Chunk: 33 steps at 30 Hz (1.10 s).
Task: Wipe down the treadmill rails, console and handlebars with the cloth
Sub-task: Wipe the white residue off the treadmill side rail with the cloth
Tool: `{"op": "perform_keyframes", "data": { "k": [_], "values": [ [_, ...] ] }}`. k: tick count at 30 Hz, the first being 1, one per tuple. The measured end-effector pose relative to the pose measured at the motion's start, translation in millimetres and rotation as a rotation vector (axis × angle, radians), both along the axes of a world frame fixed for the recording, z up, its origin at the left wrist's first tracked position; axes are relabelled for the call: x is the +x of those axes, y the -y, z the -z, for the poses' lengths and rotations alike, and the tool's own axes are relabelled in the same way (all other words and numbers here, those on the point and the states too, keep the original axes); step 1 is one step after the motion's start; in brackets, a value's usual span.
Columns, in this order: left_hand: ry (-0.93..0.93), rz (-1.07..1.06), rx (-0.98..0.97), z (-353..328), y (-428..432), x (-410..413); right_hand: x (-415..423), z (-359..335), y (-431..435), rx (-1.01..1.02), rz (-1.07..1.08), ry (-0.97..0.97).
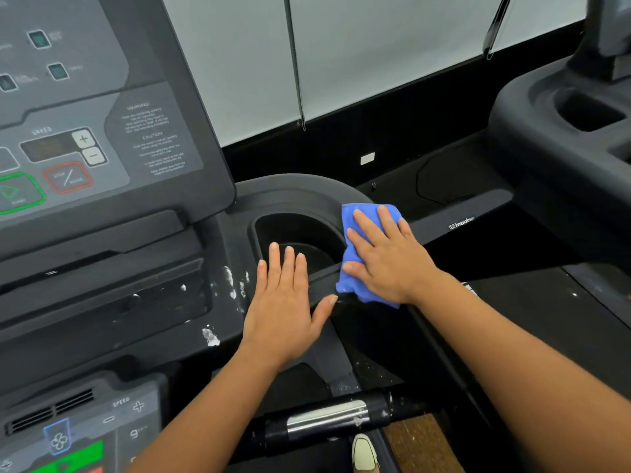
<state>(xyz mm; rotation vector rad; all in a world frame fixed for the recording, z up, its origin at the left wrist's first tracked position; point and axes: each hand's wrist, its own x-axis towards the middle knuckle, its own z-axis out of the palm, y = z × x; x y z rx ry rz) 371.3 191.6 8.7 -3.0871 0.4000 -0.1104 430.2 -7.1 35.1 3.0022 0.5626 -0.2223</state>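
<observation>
a crumpled blue microfibre cloth [349, 220] lies draped over the right rim of the black plastic cup holder [297, 192], pressed under the flat right hand [386, 261]. left of it the dark grey treadmill console [164, 148] tilts upward. lower down, a black handlebar with a silver sensor band [327, 421] runs crosswise.

Head camera looks forward, down — seemingly close above the console [102, 138].

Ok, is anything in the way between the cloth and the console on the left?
Yes. The left hand lies flat just left of the cloth, which the right hand presses onto the cup holder at its right rim. The holder's open well also lies between cloth and console.
</observation>
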Motion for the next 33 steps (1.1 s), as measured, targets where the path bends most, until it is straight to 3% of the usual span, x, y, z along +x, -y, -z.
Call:
{"op": "perform_keyframes", "data": {
  "k": [5, 9, 15, 24, 29, 33],
  "values": [
    [-0.015, -0.006, -0.018, -1.8, 0.2, -0.3, -46.5, 14.3, 11.5, 0.044, -0.018, 0.189],
    [-0.031, -0.014, -0.013, -2.6, 0.9, -0.4, -52.1, 18.2, 14.5, 0.101, 0.132, 0.137],
    [-0.056, -0.025, 0.007, -4.0, 1.8, -0.3, 29.4, 5.2, -3.1, 0.261, 0.315, -0.004],
    [-0.062, -0.026, -0.002, -4.8, 2.3, -0.7, -18.8, 14.7, 19.4, -0.014, -0.266, 0.215],
    [-0.078, -0.030, -0.022, -6.7, 1.5, -1.7, -28.4, 13.9, -4.6, -0.136, -0.054, 0.144],
    [-0.078, -0.039, -0.018, -5.2, 1.9, -1.3, -42.2, 20.6, -24.5, -0.256, 0.008, 0.198]
  ]
}}
